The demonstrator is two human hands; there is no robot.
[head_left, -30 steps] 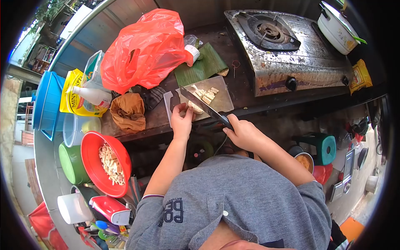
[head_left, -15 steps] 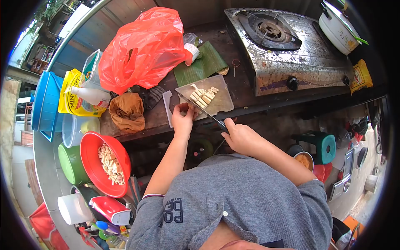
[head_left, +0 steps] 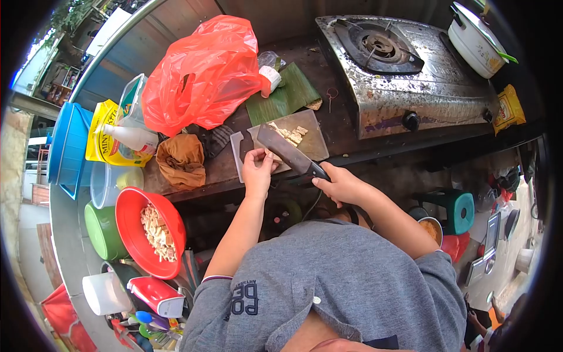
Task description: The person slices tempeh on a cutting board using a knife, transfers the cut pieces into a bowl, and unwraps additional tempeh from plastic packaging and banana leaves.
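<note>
A broad-bladed kitchen knife (head_left: 285,150) with a black handle is gripped in my right hand (head_left: 341,185), its blade turned flat and slanting over the board. My left hand (head_left: 258,173) is closed at the board's near left edge, its fingertips pinched on a small pale piece of what looks like tempeh, beside the blade. Cut pale tempeh pieces (head_left: 294,135) lie on the translucent cutting board (head_left: 318,145), partly hidden behind the knife. Beyond the board lies a green banana leaf (head_left: 285,97) with a pale edge of tempeh showing at its end.
At the right stands a stained gas stove (head_left: 404,76) with a white pot (head_left: 478,44). A red plastic bag (head_left: 202,73) and brown cloth-like bundle (head_left: 180,159) sit left of the board. Lower left, a red basin (head_left: 130,234) holds many cut pieces.
The knife blade has turned from edge-on to flat and shifted over the pieces, hiding several of them. My right hand has moved slightly right. My left hand stays at the board's edge.
</note>
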